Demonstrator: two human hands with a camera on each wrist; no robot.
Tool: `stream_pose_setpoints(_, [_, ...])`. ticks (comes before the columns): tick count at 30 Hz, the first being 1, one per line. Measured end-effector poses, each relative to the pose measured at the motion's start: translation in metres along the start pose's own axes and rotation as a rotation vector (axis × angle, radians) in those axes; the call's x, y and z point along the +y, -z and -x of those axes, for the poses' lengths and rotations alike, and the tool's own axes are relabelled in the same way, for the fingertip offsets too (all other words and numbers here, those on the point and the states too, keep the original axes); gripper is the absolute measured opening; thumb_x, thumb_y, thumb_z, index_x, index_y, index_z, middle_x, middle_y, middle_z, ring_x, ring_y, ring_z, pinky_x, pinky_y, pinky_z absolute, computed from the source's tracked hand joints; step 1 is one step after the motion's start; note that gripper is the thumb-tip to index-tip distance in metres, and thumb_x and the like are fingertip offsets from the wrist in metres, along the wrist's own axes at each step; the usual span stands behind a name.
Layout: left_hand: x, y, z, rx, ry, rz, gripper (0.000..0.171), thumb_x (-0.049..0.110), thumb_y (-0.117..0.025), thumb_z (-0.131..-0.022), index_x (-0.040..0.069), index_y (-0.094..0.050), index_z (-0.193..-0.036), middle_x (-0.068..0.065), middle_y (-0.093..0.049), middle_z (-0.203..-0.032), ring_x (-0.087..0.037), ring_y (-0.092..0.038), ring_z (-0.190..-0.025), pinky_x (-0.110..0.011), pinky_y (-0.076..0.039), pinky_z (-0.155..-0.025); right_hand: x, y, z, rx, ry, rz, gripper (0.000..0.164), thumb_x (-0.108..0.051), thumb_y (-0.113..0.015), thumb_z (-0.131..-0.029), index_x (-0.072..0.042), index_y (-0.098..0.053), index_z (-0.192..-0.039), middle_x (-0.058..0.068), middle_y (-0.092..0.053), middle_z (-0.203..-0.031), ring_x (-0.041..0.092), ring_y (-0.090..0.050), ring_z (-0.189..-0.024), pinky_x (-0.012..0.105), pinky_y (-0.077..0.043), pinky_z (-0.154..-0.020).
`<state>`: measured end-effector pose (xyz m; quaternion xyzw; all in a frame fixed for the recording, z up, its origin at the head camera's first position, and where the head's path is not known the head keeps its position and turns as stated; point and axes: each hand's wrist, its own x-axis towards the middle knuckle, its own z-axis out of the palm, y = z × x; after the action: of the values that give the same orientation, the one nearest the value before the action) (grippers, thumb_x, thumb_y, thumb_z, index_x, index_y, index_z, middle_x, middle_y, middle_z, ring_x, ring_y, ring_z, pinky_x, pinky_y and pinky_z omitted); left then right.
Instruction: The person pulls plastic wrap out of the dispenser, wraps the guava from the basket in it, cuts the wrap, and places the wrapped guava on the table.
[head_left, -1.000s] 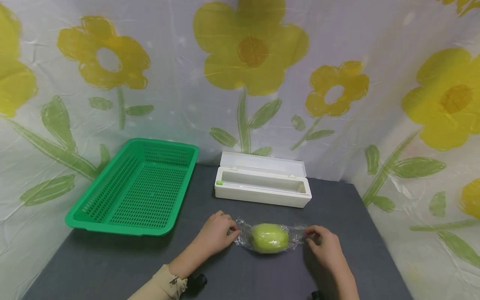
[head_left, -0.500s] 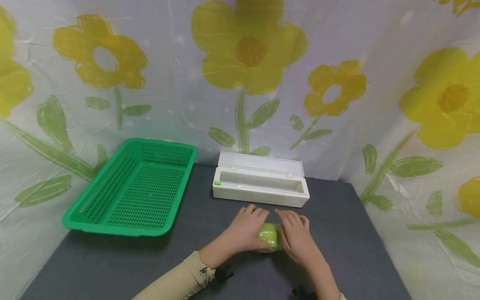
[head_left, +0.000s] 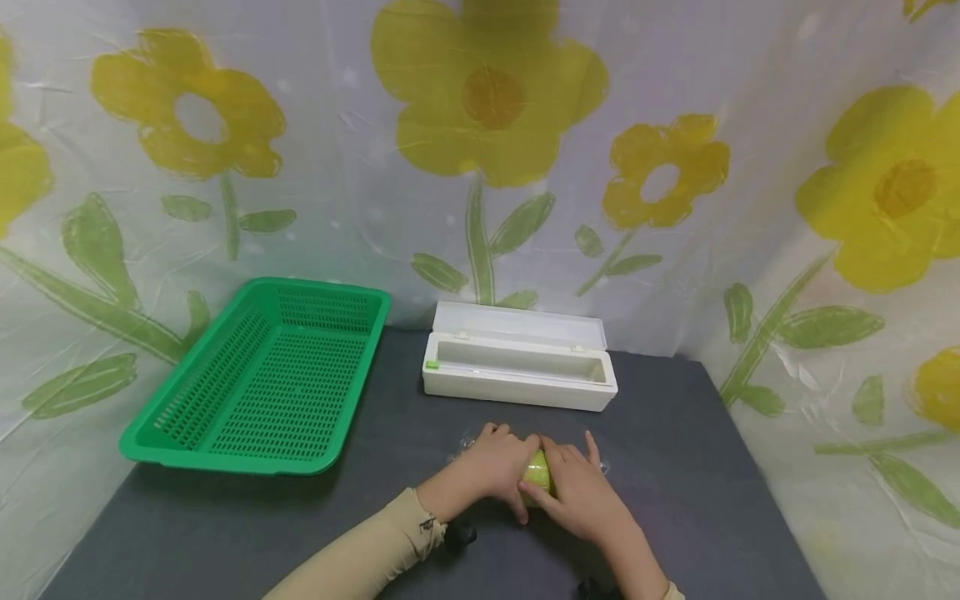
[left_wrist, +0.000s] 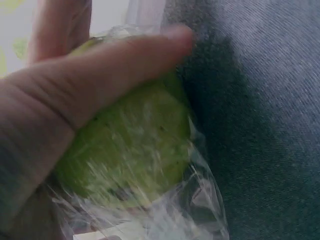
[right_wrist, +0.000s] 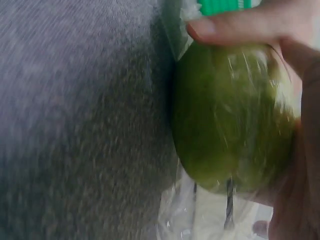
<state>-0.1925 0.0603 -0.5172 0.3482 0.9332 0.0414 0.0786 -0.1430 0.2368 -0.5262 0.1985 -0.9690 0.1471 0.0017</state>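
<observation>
A yellow-green pear (head_left: 537,472) in clear plastic wrap (left_wrist: 202,215) lies on the dark table, mostly covered by the hands. From the left, my left hand (head_left: 491,468) holds it; in the left wrist view the thumb (left_wrist: 127,67) crosses the pear's side. My right hand (head_left: 581,492) grips the other end, its little finger raised. In the right wrist view the dark stem (right_wrist: 229,202) shows under the film, and the thumb (right_wrist: 240,27) bends over the pear. Loose film sticks out beyond both hands.
Behind the hands stands a long white box (head_left: 517,387) with its lid (head_left: 517,323) raised and a small green piece at its left. A green plastic basket (head_left: 225,461) stands at the left. A flower-printed sheet (head_left: 330,208) hangs behind the table.
The hands have left the film's two ends and come together over the pear. In the last half second the right thumb has moved across the pear's front.
</observation>
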Motion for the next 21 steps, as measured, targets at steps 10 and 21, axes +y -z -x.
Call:
stream_pose_setpoints(10, [-0.006,-0.001,0.002,0.025,0.016,0.084,0.083,0.051,-0.103,-0.055,0.025,-0.063,-0.124,0.01,-0.066,-0.093,-0.018,-0.06,-0.09,-0.045,-0.047,-0.092,0.006,-0.004,-0.001,0.065,0.059,0.049,0.095,-0.038,-0.105,-0.059,-0.001,-0.06,-0.134,0.01,-0.075,-0.115,0.031,-0.067,-0.105,0.076,-0.034,-0.109])
stream_pose_setpoints(21, [-0.013,-0.008,0.008,0.04,0.069,0.066,0.073,0.035,-0.102,-0.062,0.017,-0.061,-0.12,0.004,-0.066,-0.09,-0.018,-0.063,-0.086,-0.045,-0.049,-0.094,0.004,0.0,-0.005,0.022,-0.054,0.028,0.081,-0.033,-0.104,-0.054,-0.008,-0.063,-0.12,0.0,-0.07,-0.088,0.025,-0.067,-0.084,0.072,-0.041,-0.104])
